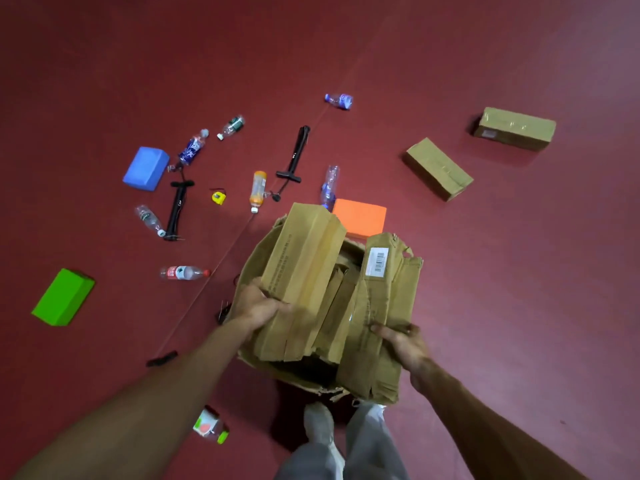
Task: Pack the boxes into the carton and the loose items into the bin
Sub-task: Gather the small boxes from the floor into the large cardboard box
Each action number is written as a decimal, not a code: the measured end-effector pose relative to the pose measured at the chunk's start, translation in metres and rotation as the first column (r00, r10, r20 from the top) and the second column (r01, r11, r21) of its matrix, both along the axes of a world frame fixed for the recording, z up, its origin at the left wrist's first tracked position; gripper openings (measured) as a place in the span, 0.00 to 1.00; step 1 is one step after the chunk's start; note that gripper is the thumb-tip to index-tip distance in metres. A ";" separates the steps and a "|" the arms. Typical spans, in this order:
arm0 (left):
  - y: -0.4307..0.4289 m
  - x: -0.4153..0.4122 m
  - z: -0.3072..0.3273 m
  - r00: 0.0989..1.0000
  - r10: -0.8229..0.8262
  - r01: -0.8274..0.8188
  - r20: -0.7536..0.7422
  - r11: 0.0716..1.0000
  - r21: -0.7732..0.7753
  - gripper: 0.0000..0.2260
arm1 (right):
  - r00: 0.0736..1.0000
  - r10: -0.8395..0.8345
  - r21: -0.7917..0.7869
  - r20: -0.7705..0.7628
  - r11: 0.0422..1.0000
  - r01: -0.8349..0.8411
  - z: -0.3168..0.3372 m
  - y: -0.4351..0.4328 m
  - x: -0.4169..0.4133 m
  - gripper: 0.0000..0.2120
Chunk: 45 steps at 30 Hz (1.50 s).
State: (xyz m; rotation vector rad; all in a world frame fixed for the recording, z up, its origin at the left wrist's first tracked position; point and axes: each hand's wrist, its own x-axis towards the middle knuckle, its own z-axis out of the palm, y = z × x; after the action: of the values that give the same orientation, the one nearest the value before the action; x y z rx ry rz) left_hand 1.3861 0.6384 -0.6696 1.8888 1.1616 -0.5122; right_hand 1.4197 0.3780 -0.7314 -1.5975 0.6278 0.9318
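Red floor, bottles scattered; left hand curls round the long box, right hand pinches the carton edge. Best slide it down upright.

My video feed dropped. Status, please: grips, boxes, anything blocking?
Left grip holds long box, right grip holds barcode box, both in carton. Two more boxes outside. Nothing blocking.

Barcode label on right cardboard box; print on left box illegible
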 end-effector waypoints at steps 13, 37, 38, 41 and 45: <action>0.060 -0.011 -0.141 0.993 -0.084 0.079 -0.085 0.995 -0.061 0.33 | 0.996 -0.022 -0.145 -0.089 0.989 0.009 -0.151 0.062 -0.029 0.37; -0.197 0.223 0.087 0.930 -0.157 0.209 0.334 0.970 -0.128 0.12 | 0.915 0.280 -0.254 0.290 0.945 -0.208 0.116 -0.153 0.215 0.18; -0.216 0.238 0.097 0.927 -0.154 0.211 0.343 0.968 -0.135 0.12 | 0.912 0.273 -0.257 0.306 0.946 -0.197 0.127 -0.175 0.230 0.18; -0.256 0.272 0.127 0.924 -0.139 0.204 0.355 0.967 -0.153 0.11 | 0.906 0.252 -0.269 0.339 0.949 -0.163 0.160 -0.224 0.269 0.18; -0.287 0.329 0.157 0.931 -0.028 0.102 0.363 0.977 -0.187 0.09 | 0.858 0.272 -0.337 0.436 0.933 -0.125 0.200 -0.264 0.316 0.22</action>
State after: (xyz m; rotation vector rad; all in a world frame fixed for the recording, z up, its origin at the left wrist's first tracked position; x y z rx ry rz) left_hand 1.7155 0.3518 -0.5128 1.7558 0.7783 -0.2905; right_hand 1.7361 0.1139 -0.5311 -2.1067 0.2586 0.5637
